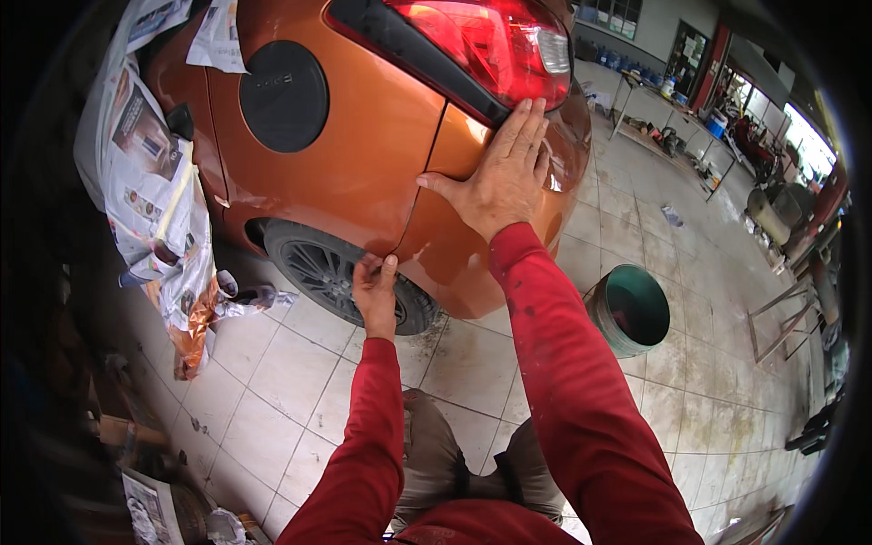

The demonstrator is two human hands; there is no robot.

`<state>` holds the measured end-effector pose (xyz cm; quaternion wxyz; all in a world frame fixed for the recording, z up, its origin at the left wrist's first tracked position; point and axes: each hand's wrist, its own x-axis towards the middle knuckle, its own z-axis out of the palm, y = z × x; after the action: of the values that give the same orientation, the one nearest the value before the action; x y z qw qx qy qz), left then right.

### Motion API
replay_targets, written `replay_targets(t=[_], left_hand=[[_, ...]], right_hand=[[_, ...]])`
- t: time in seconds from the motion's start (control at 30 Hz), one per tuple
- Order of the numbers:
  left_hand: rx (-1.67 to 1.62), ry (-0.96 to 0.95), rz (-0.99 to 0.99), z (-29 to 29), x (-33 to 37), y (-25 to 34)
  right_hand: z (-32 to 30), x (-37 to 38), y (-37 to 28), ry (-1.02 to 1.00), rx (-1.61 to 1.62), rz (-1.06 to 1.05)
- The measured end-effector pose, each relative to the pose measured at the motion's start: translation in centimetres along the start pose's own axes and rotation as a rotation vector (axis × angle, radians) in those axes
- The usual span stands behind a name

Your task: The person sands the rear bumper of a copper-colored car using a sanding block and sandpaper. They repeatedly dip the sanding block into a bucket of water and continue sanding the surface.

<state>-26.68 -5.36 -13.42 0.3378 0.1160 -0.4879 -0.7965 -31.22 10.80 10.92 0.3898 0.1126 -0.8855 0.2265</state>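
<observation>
An orange car's rear quarter fills the upper middle, with a red tail light, a black fuel flap and a dark rear wheel. My right hand lies flat, fingers spread, on the orange rear bumper corner just below the tail light. My left hand is lower, fingertips pinched at the seam where the bumper meets the wheel arch, in front of the tyre. What it pinches is too small to tell. Both sleeves are red.
Newspaper masking is taped over the car's side at left, hanging to the tiled floor. A green bucket stands on the tiles right of the bumper. Tables and shelves with clutter line the far right. My knees are below.
</observation>
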Motion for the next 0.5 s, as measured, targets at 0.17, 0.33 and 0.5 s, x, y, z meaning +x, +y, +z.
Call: replay_targets(t=[0.17, 0.33, 0.5], left_hand=[[0.645, 0.137, 0.859, 3.6, -0.2, 8.7], [1.017, -0.131, 1.027, 9.2, 2.0, 11.6], [1.099, -0.057, 1.229, 8.1, 6.1, 9.2]], right_hand=[[0.1, 0.7, -0.2, 0.009, 0.020, -0.008], [1.4, -0.1, 1.6, 0.082, 0.125, -0.091], [1.1, 1.1, 3.8, 0.118, 0.123, -0.209]])
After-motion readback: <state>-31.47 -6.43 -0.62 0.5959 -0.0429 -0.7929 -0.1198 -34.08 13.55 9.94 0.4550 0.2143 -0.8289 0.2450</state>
